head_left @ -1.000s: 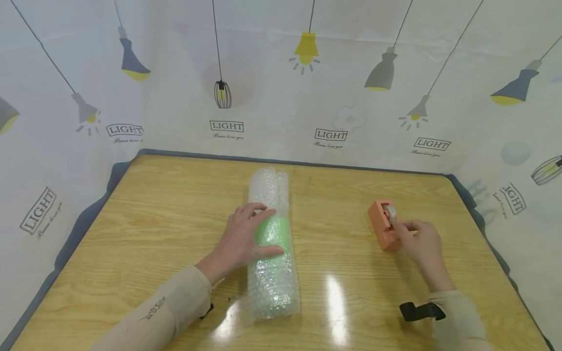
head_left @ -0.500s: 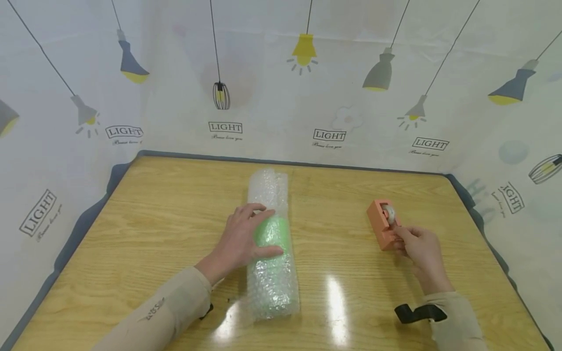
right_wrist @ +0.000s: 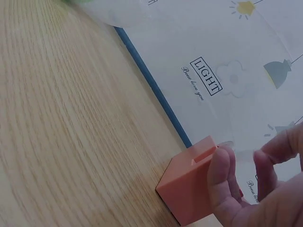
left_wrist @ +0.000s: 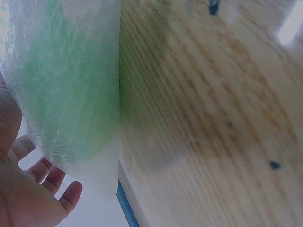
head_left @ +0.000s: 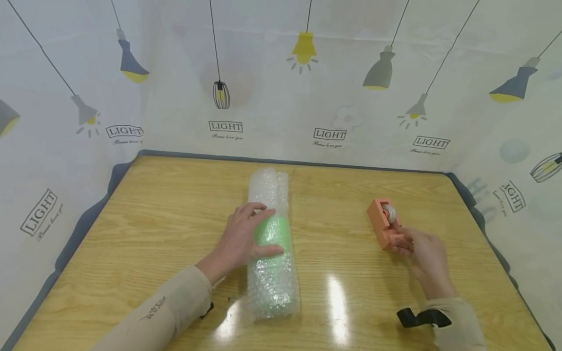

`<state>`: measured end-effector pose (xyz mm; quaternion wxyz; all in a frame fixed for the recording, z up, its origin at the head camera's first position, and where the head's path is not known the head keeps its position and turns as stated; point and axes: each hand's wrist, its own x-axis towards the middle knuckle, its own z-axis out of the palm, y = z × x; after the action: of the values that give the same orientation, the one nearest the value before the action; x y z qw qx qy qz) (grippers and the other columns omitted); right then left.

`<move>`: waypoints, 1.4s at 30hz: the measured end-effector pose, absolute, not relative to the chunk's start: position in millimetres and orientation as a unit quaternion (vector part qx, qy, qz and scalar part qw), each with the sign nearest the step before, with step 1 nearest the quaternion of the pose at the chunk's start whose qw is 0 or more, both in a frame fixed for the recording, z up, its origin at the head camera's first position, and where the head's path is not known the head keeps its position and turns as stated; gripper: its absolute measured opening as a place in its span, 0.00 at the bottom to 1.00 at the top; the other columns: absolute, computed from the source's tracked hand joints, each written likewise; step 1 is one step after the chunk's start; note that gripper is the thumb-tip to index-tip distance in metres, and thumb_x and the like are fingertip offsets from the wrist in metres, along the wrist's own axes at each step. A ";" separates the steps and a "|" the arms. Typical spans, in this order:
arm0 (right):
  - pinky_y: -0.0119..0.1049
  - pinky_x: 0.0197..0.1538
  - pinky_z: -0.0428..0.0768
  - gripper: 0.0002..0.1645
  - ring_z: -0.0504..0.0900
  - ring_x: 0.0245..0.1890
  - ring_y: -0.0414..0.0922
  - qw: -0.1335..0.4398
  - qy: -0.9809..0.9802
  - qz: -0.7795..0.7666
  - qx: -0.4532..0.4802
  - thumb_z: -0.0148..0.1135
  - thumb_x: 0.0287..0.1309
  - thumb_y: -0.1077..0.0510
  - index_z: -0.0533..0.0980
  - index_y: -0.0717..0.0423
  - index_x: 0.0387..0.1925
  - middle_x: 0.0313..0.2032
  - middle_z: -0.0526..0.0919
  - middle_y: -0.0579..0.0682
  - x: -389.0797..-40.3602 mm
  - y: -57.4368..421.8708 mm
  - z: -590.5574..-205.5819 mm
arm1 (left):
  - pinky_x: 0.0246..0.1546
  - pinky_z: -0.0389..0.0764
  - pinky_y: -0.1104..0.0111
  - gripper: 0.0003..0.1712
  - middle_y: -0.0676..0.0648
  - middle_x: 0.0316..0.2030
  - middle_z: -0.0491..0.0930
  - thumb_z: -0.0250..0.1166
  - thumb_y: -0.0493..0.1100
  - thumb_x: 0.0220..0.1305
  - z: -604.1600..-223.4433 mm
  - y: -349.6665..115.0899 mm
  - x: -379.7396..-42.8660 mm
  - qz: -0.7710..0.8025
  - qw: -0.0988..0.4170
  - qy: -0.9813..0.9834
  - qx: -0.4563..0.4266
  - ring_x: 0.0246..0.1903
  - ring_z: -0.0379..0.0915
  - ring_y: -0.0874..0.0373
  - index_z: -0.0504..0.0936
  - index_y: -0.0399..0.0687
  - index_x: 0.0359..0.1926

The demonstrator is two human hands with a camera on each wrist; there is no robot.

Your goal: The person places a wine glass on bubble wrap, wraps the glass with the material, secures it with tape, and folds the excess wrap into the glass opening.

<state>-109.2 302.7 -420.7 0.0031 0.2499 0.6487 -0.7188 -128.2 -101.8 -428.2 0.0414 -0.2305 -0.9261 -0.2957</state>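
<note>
On the table, the bubble-wrapped bundle points at the far edge, best steadied by the spread left hand. Towards the right edge, the right hand touches the dispenser; whether pinching tape, I can't tell.

Free room separates wrapped bundle and dispenser.
</note>
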 end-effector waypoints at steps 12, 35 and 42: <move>0.35 0.46 0.88 0.18 0.88 0.35 0.40 -0.002 0.637 -0.744 0.201 0.45 0.75 0.66 0.72 0.72 0.58 0.58 0.79 0.53 -95.3 304.5 -418.2 | 0.68 0.66 0.43 0.54 0.41 0.67 0.69 0.81 0.65 0.46 -426.4 -99.8 -129.6 -0.290 0.044 -0.927 -0.234 0.64 0.65 0.44 0.74 0.48 0.71; 0.34 0.46 0.88 0.12 0.87 0.36 0.37 0.029 0.695 -0.667 0.266 0.51 0.76 0.60 0.76 0.67 0.42 0.45 0.77 0.49 -88.0 299.7 -434.6 | 0.70 0.63 0.43 0.54 0.42 0.68 0.69 0.81 0.65 0.48 -426.3 -99.0 -128.1 -0.294 0.029 -0.929 -0.223 0.64 0.65 0.44 0.73 0.48 0.72; 0.34 0.46 0.88 0.12 0.88 0.35 0.37 0.010 0.683 -0.682 0.261 0.54 0.75 0.62 0.78 0.64 0.34 0.39 0.81 0.44 -86.8 300.5 -442.8 | 0.71 0.64 0.45 0.54 0.42 0.68 0.69 0.81 0.66 0.47 -427.2 -98.7 -127.9 -0.291 0.027 -0.931 -0.220 0.65 0.65 0.44 0.73 0.49 0.72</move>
<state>-86.8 300.5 -442.8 0.0101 0.2609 0.6834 -0.6817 -127.9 -98.7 -427.2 0.0271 -0.2201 -0.9308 -0.2906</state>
